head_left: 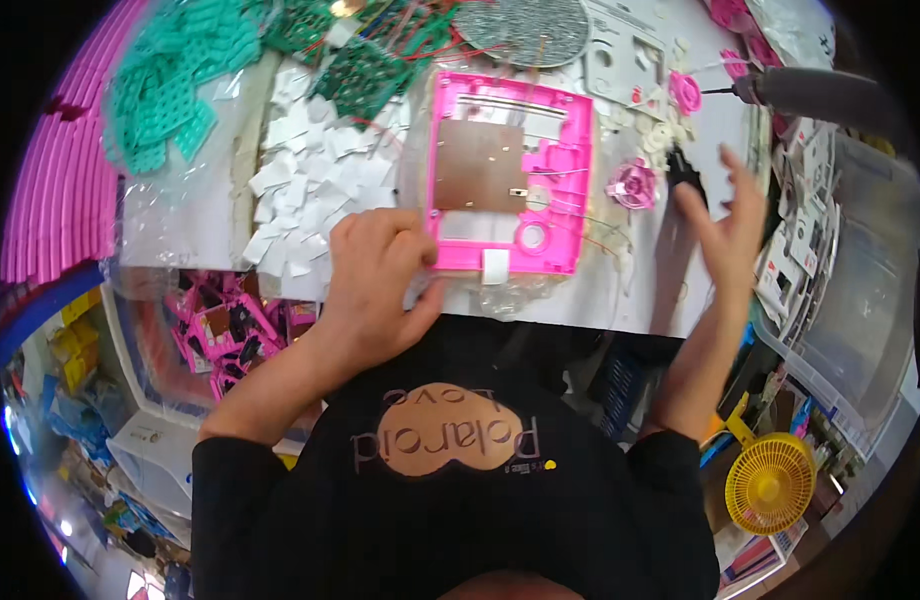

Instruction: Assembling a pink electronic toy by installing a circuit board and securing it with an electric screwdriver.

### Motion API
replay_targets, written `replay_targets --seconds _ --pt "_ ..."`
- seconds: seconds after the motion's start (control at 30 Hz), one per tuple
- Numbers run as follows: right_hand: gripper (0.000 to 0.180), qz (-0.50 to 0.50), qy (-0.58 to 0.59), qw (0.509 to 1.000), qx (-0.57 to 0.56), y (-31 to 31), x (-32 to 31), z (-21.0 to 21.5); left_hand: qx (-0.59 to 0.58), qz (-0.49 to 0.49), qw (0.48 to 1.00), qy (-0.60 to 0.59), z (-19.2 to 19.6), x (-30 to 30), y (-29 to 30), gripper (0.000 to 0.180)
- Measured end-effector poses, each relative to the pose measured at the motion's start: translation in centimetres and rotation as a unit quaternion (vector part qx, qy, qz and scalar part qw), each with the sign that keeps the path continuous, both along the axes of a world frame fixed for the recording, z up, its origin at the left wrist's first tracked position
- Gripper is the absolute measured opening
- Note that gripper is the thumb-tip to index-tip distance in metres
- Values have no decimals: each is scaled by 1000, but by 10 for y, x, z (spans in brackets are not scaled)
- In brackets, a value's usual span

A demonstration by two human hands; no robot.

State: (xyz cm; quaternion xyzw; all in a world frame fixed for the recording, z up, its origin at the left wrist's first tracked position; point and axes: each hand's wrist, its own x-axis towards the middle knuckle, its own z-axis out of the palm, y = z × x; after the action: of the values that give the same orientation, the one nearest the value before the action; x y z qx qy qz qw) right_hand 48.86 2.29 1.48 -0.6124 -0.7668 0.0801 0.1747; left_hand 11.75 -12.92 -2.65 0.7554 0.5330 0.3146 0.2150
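Note:
A pink plastic housing point(583, 150) lies on the white work table in front of me. A brown flat plate point(478, 165) sits inside it, with thin wires at its right side and a white tab point(495, 266) over its lower edge. My left hand point(375, 280) has its curled fingers on the housing's lower left corner. Out to the right, my right hand point(728, 225) is empty, thumb and fingers apart. Nearest to it are black small parts point(685, 172) and a pink round piece point(633, 184). Above it, a dark electric screwdriver point(815, 95) points its bit leftward.
White square pieces point(310, 190) lie heaped left of the housing, with teal plastic parts point(175, 85) beyond. Green circuit boards point(360, 80) and a silvery round disc point(525, 30) are at the back. Stacked pink panels point(60, 190) stand far left; a clear bin point(860, 230) stands right.

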Motion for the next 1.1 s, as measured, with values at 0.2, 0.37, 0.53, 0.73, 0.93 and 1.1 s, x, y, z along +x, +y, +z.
replay_targets --seconds 0.2,0.37,0.53,0.73,0.93,1.1 --pt "54 -40 60 995 62 -30 23 -61 -34 -29 999 -22 23 -4 12 38" --pt "50 -32 144 986 81 -31 10 -35 -8 -14 998 -66 37 4 34 34" --pt "50 -14 181 981 71 -35 6 -29 39 43 995 -85 41 -9 60 28" --pt "49 112 309 945 -11 -50 -45 -2 -128 81 947 -284 37 -18 57 28" --pt "55 336 169 926 38 -45 -117 13 -295 -37 916 -269 50 -2 61 38" --pt "55 192 172 965 43 -37 -69 6 -144 43 976 -157 31 -38 42 22"
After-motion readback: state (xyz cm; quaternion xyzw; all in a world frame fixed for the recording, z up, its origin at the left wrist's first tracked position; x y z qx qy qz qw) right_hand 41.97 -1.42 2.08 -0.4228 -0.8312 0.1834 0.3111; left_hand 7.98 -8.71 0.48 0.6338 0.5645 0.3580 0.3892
